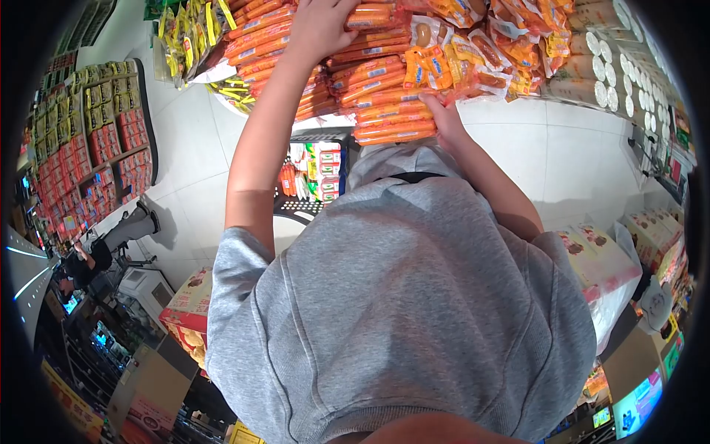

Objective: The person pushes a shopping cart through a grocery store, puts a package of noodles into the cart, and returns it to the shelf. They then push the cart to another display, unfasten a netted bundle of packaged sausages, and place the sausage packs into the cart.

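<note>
Orange packs of sausages lie in rows at the top of the head view. My left hand reaches over the upper rows, fingers spread and resting on or just above the packs. The top edge of the picture cuts off some of its fingertips. At the near edge of the display, my right hand grips the right end of a sausage pack, thumb on top and the other fingers mostly hidden. Smaller orange and yellow snack bags lie just beyond my right hand.
Yellow snack packs hang at upper left. Below the display, a black basket holds packaged goods. White-ended rolls are stacked at right. Shelves of red and green packs stand left, near a person. Boxes stand behind me.
</note>
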Available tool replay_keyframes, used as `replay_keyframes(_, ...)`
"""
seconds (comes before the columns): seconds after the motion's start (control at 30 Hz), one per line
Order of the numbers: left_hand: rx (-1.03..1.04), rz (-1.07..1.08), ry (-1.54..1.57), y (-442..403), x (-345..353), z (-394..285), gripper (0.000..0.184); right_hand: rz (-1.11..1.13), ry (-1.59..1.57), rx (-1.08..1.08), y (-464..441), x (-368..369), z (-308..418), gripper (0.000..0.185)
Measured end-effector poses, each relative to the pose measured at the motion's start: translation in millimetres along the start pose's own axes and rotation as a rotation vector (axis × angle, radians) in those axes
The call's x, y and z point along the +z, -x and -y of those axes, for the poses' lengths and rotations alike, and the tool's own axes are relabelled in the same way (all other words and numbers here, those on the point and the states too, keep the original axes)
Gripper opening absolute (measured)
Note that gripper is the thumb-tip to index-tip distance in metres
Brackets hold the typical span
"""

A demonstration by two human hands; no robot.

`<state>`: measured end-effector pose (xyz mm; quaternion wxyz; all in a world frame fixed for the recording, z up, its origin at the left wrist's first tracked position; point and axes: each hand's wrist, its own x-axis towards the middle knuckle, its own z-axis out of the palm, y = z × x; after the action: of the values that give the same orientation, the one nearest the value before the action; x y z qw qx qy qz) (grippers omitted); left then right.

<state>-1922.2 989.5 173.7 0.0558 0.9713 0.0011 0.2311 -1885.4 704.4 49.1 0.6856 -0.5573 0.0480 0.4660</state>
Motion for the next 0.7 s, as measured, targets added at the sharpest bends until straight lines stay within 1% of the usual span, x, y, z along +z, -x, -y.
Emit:
replay_keyframes(0.03, 0.094, -0.028, -0.104, 1.7, -4.4, -2.0, 0.042, -0.006, -0.011, 0.007, 0.2, 0.8, -0.5, 0.028)
replay_keyframes(0.13, -0.002, -0.026, -0.051, 23.2, 16.1, -0.8, 0.049, -0.031, -0.034, 0.011, 0.1, 0.4, -4.3, 0.027)
replay_keyframes(0.2, -0.014, -0.151, -0.079, 32.9, 17.1, -12.5, 0.044, -0.054, -0.035, -0.006, 0.7, -0.1, -7.1, 0.027)
replay_keyframes(0.27, -0.028, -0.286, -0.081, 43.5, 13.4, -31.2, 0.041, -0.043, -0.079, 0.045, 11.1, 3.8, 4.3, 0.028)
replay_keyframes(0.3, -0.035, -0.293, -0.103, 46.8, 6.3, -42.3, 0.036, -0.038, -0.099, 0.075, 16.6, 3.2, 7.5, 0.028)
replay_keyframes(0.4, -0.142, -0.123, -0.051, 69.3, -4.3, -75.1, 0.037, -0.087, 0.035, 0.022, 23.9, -22.2, 5.0, 0.029)
replay_keyframes(0.43, -0.158, -0.093, -0.033, 75.2, 3.5, -77.1, 0.037, -0.078, 0.063, 0.052, 27.7, -33.1, 7.9, 0.028)
replay_keyframes(0.5, -0.188, -0.034, 0.013, 96.3, 27.0, -85.3, 0.037, -0.101, -0.015, 0.020, 37.0, -48.2, 8.5, 0.027)
replay_keyframes(0.6, -0.224, -0.104, -0.090, 117.4, 89.8, -80.8, 0.038, -0.116, -0.107, 0.039, 52.9, -56.8, 12.0, 0.031)
replay_keyframes(0.63, -0.227, -0.035, -0.159, 118.7, 96.9, -78.1, 0.056, -0.125, -0.131, 0.056, 57.3, -54.9, 15.6, 0.032)
replay_keyframes(0.7, -0.248, -0.017, -0.119, 126.9, 105.9, -78.7, 0.062, -0.132, -0.151, 0.077, 58.8, -57.0, 18.0, 0.033)
